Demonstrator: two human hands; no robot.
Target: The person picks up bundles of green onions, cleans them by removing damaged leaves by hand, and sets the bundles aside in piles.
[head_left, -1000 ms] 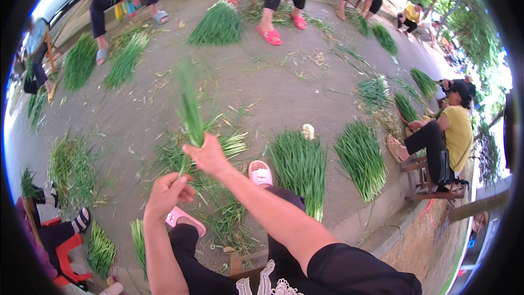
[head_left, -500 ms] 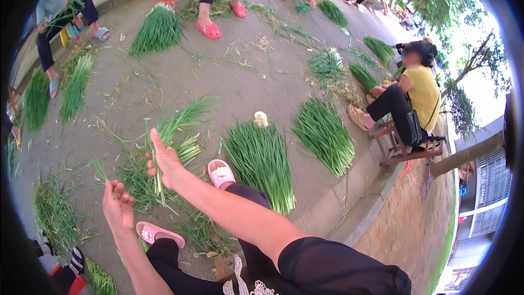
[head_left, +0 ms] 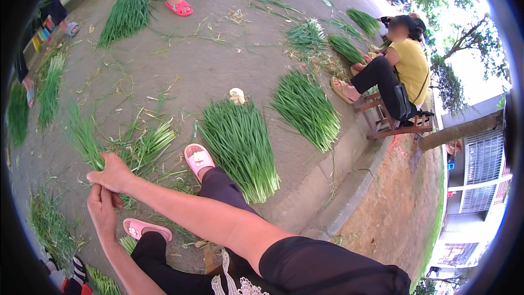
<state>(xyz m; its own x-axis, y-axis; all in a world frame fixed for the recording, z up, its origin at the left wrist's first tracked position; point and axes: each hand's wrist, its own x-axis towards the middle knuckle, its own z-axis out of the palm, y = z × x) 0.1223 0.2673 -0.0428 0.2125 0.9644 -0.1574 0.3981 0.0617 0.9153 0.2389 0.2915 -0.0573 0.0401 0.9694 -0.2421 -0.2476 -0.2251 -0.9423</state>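
Seated position, legs in black trousers, pink slippers on both feet: one slipper (head_left: pixel 146 229) just below the hands, the other (head_left: pixel 198 158) further out beside a large fanned pile of green stalks (head_left: pixel 240 147). A scatter of loose stalks (head_left: pixel 144 147) lies on the pavement directly beyond the hands, between them and the far slipper. A smaller heap (head_left: pixel 49 226) sits low at the left edge.

Right hand (head_left: pixel 113 173): fingers closed in a fist around the base of a small bunch of green stalks (head_left: pixel 84 136). The bunch rises out of the top of the fist and leans up and to the left, its tips clear of the ground. Left hand (head_left: pixel 102 207): directly beneath the right, fingertips touching the underside of the fist where the stalk ends come out; whether it pinches anything cannot be told.

The bunch is thin, bright green, with long narrow flat leaves spreading slightly toward the tips.

Further out: a second fanned pile (head_left: pixel 305 106), then a person in a yellow shirt (head_left: pixel 406 68) seated on a low wooden stool (head_left: pixel 393 123) at the kerb. At the far side, another pile (head_left: pixel 126 13) near a standing person's red slippers (head_left: pixel 178 7).
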